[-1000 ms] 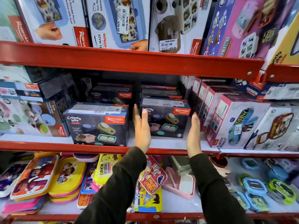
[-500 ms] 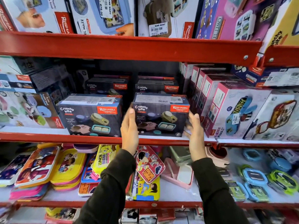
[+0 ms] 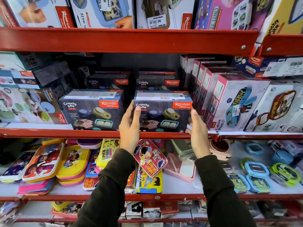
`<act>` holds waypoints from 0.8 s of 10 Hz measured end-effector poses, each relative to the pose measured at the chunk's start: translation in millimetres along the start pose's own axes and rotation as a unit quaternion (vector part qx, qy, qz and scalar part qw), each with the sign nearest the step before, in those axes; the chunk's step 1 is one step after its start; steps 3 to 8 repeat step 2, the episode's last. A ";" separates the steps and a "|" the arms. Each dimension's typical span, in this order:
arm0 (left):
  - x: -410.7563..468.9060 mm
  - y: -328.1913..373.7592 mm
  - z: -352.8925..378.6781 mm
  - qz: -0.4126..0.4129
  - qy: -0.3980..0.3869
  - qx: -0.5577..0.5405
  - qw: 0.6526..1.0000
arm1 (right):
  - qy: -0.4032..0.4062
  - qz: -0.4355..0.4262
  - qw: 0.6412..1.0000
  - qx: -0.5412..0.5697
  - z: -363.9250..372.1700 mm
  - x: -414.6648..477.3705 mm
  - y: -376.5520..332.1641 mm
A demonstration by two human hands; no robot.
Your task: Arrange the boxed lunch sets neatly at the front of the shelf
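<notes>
Two dark "Crunchy bite" lunch set boxes stand side by side at the front edge of the middle red shelf [image 3: 98, 133]. The left box [image 3: 93, 110] stands free. The right box [image 3: 164, 112] is held between my hands: my left hand [image 3: 130, 126] grips its left side with the thumb on the front face, and my right hand [image 3: 198, 130] presses on its right side. Two more of the same boxes [image 3: 157, 82] sit further back in shadow.
Pink-and-white upright boxes [image 3: 229, 102] stand close to the right of the held box. Colourful boxes [image 3: 27, 105] fill the left. The red shelf above [image 3: 131, 40] hangs low. Below lie flat cartoon lunch boxes [image 3: 73, 161] and small blue and green containers [image 3: 257, 174].
My hands went from reaching flat beside the right box to gripping its sides. The box has come forward to the shelf's front edge, level with the left box.
</notes>
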State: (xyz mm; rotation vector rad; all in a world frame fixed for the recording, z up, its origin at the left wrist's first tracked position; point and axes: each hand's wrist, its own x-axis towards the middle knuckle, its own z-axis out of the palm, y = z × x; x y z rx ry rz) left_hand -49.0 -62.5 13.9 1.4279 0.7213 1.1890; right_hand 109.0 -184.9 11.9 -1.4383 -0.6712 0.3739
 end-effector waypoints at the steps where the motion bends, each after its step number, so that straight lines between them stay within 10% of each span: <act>1: 1.3 1.6 -1.0 -0.003 -0.010 0.006 1.000 | -0.001 0.000 1.000 0.004 -1.6 2.2 -1.9; 8: 0.4 3.6 -2.0 0.006 0.029 -0.002 1.000 | 0.015 -0.028 0.999 0.007 -1.0 -0.9 -3.3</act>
